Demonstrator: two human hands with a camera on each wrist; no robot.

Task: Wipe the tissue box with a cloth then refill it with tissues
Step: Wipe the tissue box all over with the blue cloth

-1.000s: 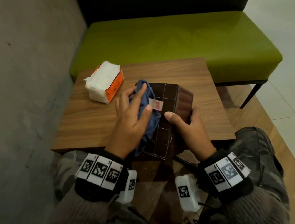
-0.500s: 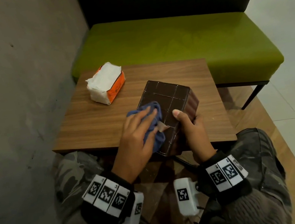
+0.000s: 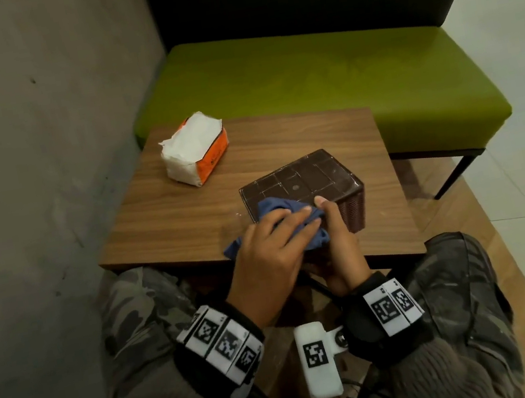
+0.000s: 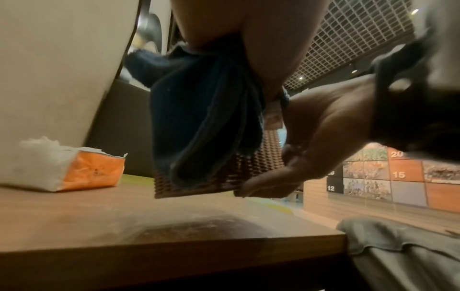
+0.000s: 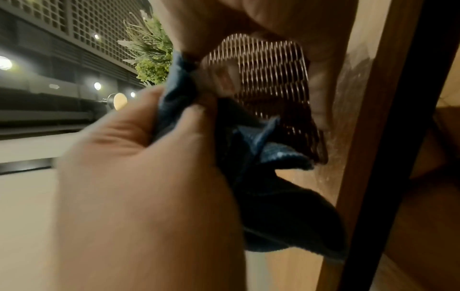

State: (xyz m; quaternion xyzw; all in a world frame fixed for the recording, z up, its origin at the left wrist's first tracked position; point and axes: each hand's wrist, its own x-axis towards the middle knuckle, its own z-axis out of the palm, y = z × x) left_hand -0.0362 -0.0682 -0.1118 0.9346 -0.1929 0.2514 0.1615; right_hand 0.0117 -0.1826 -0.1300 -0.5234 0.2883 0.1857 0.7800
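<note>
Head view, wiping step in hand: white tissue pack (image 3: pixel 194 154) in orange wrap, left on wood-grain tabletop (image 3: pixel 171 221); left hand (image 3: pixel 271 260) bunching fuzzy blue cloth (image 3: pixel 277 210) against dark, gridded, rectangular tissue box (image 3: pixel 306 177) near front edge; right hand (image 3: pixel 341 241) clamped on its ribbed corner; next, likely a turn to unwiped faces.

Glossy brown tissue box (image 3: pixel 302 174) with ribbed sides, soft blue cloth (image 3: pixel 272 205), matt wood-grain table (image 3: pixel 186 211).

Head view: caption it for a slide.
The left hand grips a blue cloth against the brown tissue box while the right hand steadies it.
</note>
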